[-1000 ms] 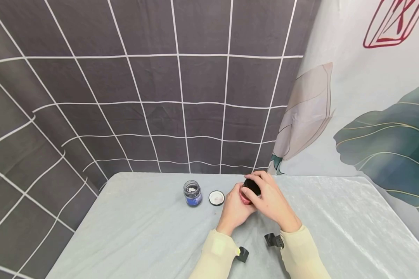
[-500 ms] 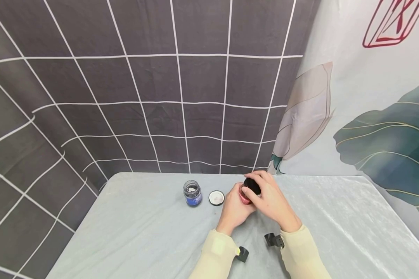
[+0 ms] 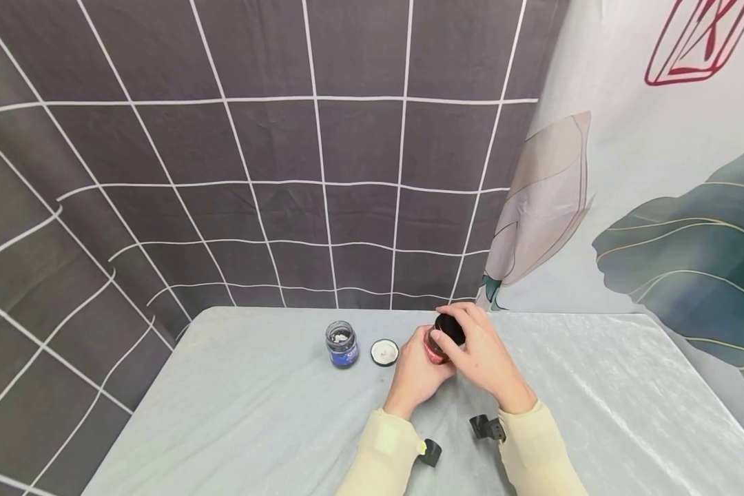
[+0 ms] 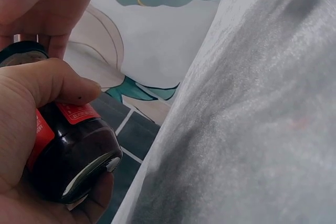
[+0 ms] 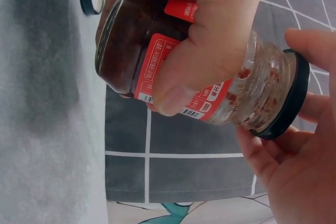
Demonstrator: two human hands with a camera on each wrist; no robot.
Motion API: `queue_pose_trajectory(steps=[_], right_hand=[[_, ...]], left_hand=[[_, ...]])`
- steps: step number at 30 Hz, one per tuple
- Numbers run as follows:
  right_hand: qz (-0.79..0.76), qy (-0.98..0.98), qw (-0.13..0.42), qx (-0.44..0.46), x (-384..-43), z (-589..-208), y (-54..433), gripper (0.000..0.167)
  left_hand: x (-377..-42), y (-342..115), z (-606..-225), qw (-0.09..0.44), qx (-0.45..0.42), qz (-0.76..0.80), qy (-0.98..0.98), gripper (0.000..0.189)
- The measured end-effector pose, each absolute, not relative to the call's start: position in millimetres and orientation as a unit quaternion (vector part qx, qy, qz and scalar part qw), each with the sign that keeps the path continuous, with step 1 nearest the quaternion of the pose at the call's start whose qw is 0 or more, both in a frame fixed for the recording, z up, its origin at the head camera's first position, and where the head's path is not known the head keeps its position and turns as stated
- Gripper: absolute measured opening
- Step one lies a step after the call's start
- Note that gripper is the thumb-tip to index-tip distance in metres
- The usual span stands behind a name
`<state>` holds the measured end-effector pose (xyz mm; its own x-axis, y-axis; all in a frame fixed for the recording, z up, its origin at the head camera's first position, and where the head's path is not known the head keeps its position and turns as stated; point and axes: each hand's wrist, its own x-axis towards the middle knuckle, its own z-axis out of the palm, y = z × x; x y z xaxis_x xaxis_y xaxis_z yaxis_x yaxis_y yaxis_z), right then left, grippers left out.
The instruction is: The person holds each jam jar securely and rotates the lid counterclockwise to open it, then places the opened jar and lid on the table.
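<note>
In the head view, my left hand (image 3: 420, 373) grips a glass jar (image 3: 432, 354) with a red label. Dark sauce fills its lower part, and reddish bits cling inside the neck in the right wrist view. My left thumb (image 5: 205, 72) lies across the label. Fingers and thumb of my right hand (image 3: 486, 362) hold the black lid (image 5: 289, 100) by its edge. That lid sits at the jar's mouth, with the glass threads showing beside it. In the left wrist view the jar (image 4: 86, 140) is tilted, its base toward the lower right.
To the left stands an uncapped glass jar (image 3: 342, 353) with a blue label and white bits inside. A loose lid (image 3: 384, 352) lies inner side up between it and my left hand. A grey cloth (image 3: 254, 413) covers the table; a dark grid curtain (image 3: 273, 145) hangs behind.
My right hand and the black lid have shifted very slightly, with more of the jar's neck showing beside the lid. The left hand, blue-label jar and loose lid stay put.
</note>
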<state>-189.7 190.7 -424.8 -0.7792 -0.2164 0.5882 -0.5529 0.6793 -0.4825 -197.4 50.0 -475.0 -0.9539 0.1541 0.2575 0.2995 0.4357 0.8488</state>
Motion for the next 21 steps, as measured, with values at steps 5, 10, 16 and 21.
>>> queue_pose_trajectory(steps=[5,10,16,21], right_hand=[[0.336,-0.881,0.255,0.216,-189.7,-425.0,191.3,0.038],[0.336,-0.881,0.256,0.214,-189.8,-425.0,191.9,0.039],[0.339,-0.881,0.253,0.211,-188.7,-423.2,192.4,0.039],[0.339,-0.880,0.256,0.212,-188.6,-421.4,193.1,0.039]], left_hand=[[-197.2,49.8,-475.0,0.070,-0.134,-0.512,-0.846,0.055],[-197.5,49.9,-475.6,0.075,-0.132,-0.506,-0.849,0.056],[-198.0,49.7,-476.8,0.076,-0.130,-0.504,-0.851,0.056],[-198.1,49.5,-477.6,0.076,-0.128,-0.508,-0.849,0.056]])
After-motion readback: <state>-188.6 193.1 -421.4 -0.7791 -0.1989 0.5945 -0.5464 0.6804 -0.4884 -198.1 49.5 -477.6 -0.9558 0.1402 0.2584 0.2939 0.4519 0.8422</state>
